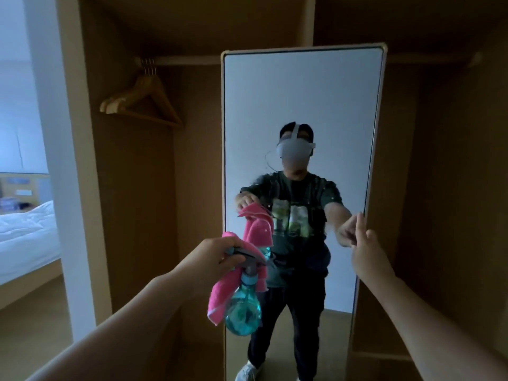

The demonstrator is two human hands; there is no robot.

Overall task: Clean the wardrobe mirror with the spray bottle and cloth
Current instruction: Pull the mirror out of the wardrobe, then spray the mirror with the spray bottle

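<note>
**Bottle and cloth held up to the tall mirror**

The left hand (211, 257) is closed tight around the top of a spray bottle (243, 312). The same grip also holds a pink cloth (220, 295). The cloth hangs down over the hand and beside the bottle. The bottle is see-through blue-green and round at the bottom, with a grey sprayer head. It hangs in the air in front of the lower left part of the mirror (302, 111), close to it but not touching.

The right hand (367, 251) is at the right edge of the mirror. It holds nothing. One finger points up along the mirror's light frame and the other fingers are curled in. The finger looks very close to the frame, but I cannot tell if it touches.

The mirror is tall and stands in a brown wooden wardrobe (132, 188). Small wet spots show on the glass around the middle. The glass shows a person in a dark T-shirt with both arms held out.

Wooden hangers (143, 103) hang on a rail to the left of the mirror. Far left, a bed (27, 237) with white covers shows.
</note>
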